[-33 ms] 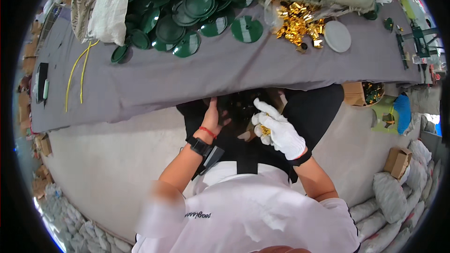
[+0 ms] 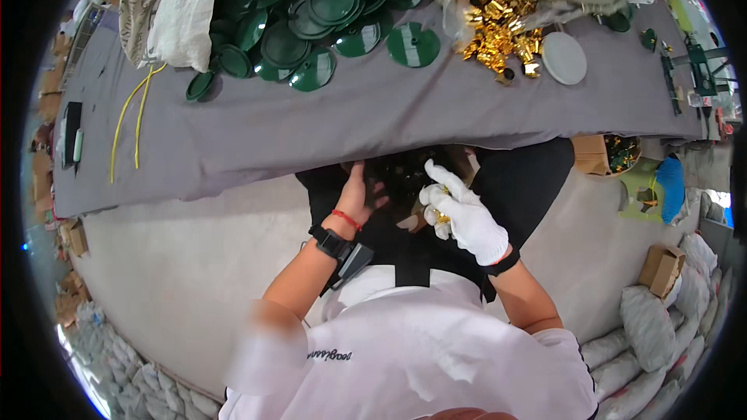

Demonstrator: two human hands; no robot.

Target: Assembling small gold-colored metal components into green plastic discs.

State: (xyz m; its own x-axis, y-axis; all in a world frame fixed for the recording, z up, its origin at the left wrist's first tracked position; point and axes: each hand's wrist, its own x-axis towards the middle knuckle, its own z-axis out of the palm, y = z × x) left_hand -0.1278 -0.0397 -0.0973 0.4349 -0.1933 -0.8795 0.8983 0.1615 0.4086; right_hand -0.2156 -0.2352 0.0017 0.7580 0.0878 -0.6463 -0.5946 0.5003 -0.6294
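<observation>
My bare left hand is at the cloth edge, beside a shadowed container of small dark pieces between my knees. Its fingers are apart and seem to hold nothing, though part of the hand is in shadow. A white glove covers my right hand over the right side of those pieces. Its fingers curl around some small shiny gold pieces, while thumb or forefinger points forward. On the table, a heap of similar gold pieces lies beside a white round lid.
Many dark green discs are piled on the grey-covered table, next to a white woven sack. Yellow cord lies at left. A cardboard box with gold and dark pieces stands right of my knee; stuffed sacks line the floor.
The view has shifted very slightly. My right fingers have loosened a little around the gold pieces; my left hand stays in nearly the same place.
</observation>
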